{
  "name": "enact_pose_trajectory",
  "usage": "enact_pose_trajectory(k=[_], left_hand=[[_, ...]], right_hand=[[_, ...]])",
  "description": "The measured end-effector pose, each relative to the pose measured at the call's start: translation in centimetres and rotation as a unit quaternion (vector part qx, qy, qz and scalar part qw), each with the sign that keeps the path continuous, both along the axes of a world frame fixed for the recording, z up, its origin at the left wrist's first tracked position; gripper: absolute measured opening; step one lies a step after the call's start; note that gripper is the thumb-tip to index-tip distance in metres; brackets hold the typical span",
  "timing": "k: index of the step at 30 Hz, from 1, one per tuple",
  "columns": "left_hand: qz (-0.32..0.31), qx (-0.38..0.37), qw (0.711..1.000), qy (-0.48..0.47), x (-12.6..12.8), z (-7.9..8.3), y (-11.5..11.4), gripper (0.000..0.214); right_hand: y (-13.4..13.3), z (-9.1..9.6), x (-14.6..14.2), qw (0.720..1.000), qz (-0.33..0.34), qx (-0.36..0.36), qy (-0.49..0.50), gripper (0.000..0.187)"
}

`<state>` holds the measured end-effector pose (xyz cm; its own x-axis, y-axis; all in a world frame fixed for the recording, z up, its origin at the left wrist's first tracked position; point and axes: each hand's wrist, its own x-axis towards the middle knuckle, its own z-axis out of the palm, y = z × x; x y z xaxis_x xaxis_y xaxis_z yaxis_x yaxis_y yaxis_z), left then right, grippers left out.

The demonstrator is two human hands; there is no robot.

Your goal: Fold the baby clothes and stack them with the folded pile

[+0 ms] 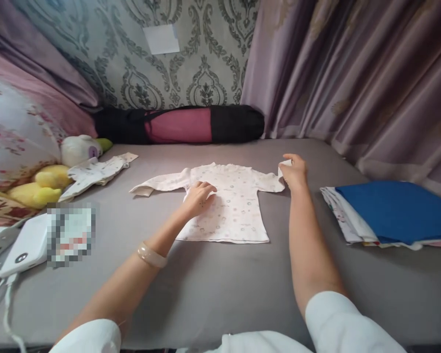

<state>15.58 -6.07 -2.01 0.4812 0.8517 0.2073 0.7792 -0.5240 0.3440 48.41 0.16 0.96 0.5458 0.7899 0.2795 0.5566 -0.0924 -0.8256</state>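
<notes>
White shirt (231, 211) flat on bed (220, 289); left grip (197, 197) open, pressing chest; right grip (295, 172) pinching sleeve end.

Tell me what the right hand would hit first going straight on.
Probably the black end of the long bag; the right hand, pinching the shirt sleeve, has only bare bed ahead, though depth is unclear.

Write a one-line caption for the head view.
Left hand presses a small white top flat on the grey bed while right hand pinches its sleeve end.
</notes>
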Motion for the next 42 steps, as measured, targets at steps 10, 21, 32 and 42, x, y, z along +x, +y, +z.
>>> enact_pose_trajectory(k=[10,21,32,42], left_hand=[[-0.085,-0.034,0.992,-0.090,9.2,-2.3,6.3,0.036],[-0.137,0.024,0.988,-0.066,13.4,-4.8,9.8,0.030],[-0.089,-0.052,0.995,0.008,13.4,-4.6,9.1,0.055],[-0.077,-0.102,0.987,0.094,13.5,-1.1,10.6,0.074]], right_hand=[[-0.7,0.8,1.3,0.964,-0.005,0.073,0.257,0.024],[-2.4,1.7,3.9,0.990,0.025,0.062,0.124,0.040],[-3.1,4.7,2.7,0.961,0.101,0.128,0.222,0.056],[-4.5,6.7,-0.3,0.939,0.190,0.120,0.259,0.047]])
